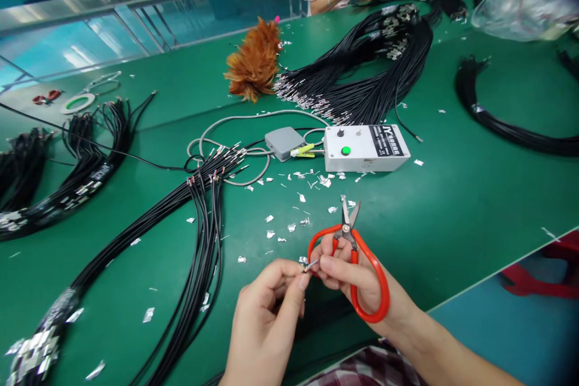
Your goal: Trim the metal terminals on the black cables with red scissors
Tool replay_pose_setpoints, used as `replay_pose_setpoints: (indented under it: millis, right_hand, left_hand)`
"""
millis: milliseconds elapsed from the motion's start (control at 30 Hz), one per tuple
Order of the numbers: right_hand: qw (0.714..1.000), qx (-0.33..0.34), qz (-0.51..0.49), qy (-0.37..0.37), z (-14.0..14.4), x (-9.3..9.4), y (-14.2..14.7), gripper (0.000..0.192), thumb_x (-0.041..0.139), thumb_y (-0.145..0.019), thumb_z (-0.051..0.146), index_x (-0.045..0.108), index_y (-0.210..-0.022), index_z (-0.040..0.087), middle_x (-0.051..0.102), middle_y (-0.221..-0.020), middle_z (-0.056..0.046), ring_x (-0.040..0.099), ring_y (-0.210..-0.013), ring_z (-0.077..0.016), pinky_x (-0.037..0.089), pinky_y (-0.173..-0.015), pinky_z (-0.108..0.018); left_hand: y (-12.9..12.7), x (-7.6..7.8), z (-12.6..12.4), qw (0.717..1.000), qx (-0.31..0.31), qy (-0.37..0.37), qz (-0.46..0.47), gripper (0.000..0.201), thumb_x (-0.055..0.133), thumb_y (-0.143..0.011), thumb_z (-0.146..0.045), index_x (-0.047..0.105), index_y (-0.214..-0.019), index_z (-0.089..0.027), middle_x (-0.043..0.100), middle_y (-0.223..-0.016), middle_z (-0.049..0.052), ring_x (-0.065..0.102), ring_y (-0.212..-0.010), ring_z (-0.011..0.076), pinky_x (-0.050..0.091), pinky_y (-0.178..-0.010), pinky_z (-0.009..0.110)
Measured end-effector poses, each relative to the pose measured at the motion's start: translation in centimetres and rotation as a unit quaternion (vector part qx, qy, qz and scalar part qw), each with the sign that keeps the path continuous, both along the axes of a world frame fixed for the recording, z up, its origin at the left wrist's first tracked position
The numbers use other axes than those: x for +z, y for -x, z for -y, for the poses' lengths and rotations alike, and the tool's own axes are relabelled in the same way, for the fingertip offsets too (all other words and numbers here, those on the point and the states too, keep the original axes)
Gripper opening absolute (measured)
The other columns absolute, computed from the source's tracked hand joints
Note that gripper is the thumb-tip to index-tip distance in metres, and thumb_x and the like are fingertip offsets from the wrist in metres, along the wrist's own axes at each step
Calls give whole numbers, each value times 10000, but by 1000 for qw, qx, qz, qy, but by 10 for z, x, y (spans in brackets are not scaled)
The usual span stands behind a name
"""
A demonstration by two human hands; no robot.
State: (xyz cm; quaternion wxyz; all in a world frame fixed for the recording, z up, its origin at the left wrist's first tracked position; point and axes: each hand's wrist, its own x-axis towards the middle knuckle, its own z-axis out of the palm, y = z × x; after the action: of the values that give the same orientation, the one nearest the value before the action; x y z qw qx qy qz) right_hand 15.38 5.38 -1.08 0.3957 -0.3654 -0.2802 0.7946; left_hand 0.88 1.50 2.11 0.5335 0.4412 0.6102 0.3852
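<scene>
On the green tabletop (pixel 474 193), cable bundles (pixel 199 223) lay left of your hands and a white control box (pixel 366 148) stood beyond them. Your right hand (pixel 357 274) gripped the red scissors (pixel 357 265) through their loops, blades pointing away. Your left hand (pixel 271 313) pinched a small metal terminal (pixel 306 263) between its fingertips, touching the right hand's fingertips just left of the scissors.

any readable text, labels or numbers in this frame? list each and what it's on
Black label on the white metal control box: white print, too small and blurred to read.
White tags on the black cable bundles: any print too small to read.
Red-handled scissors in the right hand: no marking visible.
Nothing else carries text.
</scene>
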Motion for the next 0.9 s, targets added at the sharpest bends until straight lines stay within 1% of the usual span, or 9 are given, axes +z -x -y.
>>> replay_pose_setpoints:
  millis: [67, 200, 300, 400, 500, 567, 700, 800, 900]
  right_hand:
    - [1000, 10, 2, 13, -2, 1, 0, 196, 732, -735, 301, 582, -716, 176, 534, -695, 22, 411, -588, -86, 329, -552, -214]
    - [997, 19, -40, 57, -2, -1, 1, 209, 768, -699, 257, 579, -764, 193, 550, -738, 30, 428, -596, -75, 344, -553, -197]
    - [996, 8, -45, 76, 1, -5, 2, 236, 788, -674, 233, 571, -760, 193, 545, -736, 41, 433, -590, -63, 348, -544, -183]
    - [993, -7, -41, 108, 3, -8, 4, 269, 807, -649, 239, 567, -760, 191, 556, -749, 38, 483, -640, -72, 356, -552, -175]
    - [991, -21, -39, 124, 3, -9, 5, 285, 811, -642, 249, 560, -768, 199, 583, -762, 30, 529, -694, -97, 378, -594, -196]
    - [994, -28, -34, 105, 2, -7, 5, 270, 802, -652, 246, 553, -743, 196, 582, -741, 30, 520, -679, -97, 371, -592, -206]
    - [999, -37, -1, 32, 0, -2, 2, 216, 765, -702, 216, 552, -733, 196, 568, -706, 49, 464, -616, -71, 339, -567, -202]
    - [999, -40, 7, -3, -2, 0, 1, 195, 748, -728, 198, 555, -755, 205, 569, -715, 62, 457, -605, -61, 346, -583, -203]
    - [999, -38, 3, -9, -3, 0, 1, 191, 742, -732, 190, 553, -757, 210, 568, -715, 67, 463, -601, -59, 358, -596, -208]
  left_hand:
    - [1, 0, 0, 1000, 2, -3, -9, 141, 586, -837, -288, 637, -756, -184, 509, -553, -42, 448, -517, 109, 370, -498, 210]
    - [1, 1, 0, 1000, 8, 4, -1, 144, 584, -840, -280, 630, -743, -184, 507, -553, -39, 453, -521, 110, 366, -499, 211]
    - [1, 0, 0, 999, 19, 23, 36, 175, 568, -855, -308, 616, -746, -179, 494, -540, -38, 433, -512, 111, 344, -486, 214]
    - [1, -2, 1, 996, 20, 46, 72, 191, 574, -854, -334, 606, -759, -172, 489, -542, -36, 420, -515, 108, 334, -494, 215]
    - [1, -4, 0, 996, 6, 54, 67, 196, 558, -865, -341, 605, -785, -169, 474, -541, -43, 400, -513, 104, 317, -489, 212]
    - [0, -4, -2, 997, 1, 49, 53, 186, 559, -864, -337, 607, -788, -174, 468, -554, -47, 395, -519, 103, 316, -487, 207]
    - [0, -3, -5, 998, 15, 38, 45, 109, 615, -828, -297, 598, -797, -194, 500, -599, -47, 434, -539, 100, 351, -506, 196]
    - [1, -1, -4, 997, 13, 51, 48, 165, 580, -853, -312, 603, -751, -185, 503, -557, -39, 442, -531, 105, 346, -508, 206]
    - [1, -1, -2, 997, 9, 52, 50, 203, 563, -863, -332, 618, -745, -177, 508, -534, -31, 440, -535, 109, 345, -530, 217]
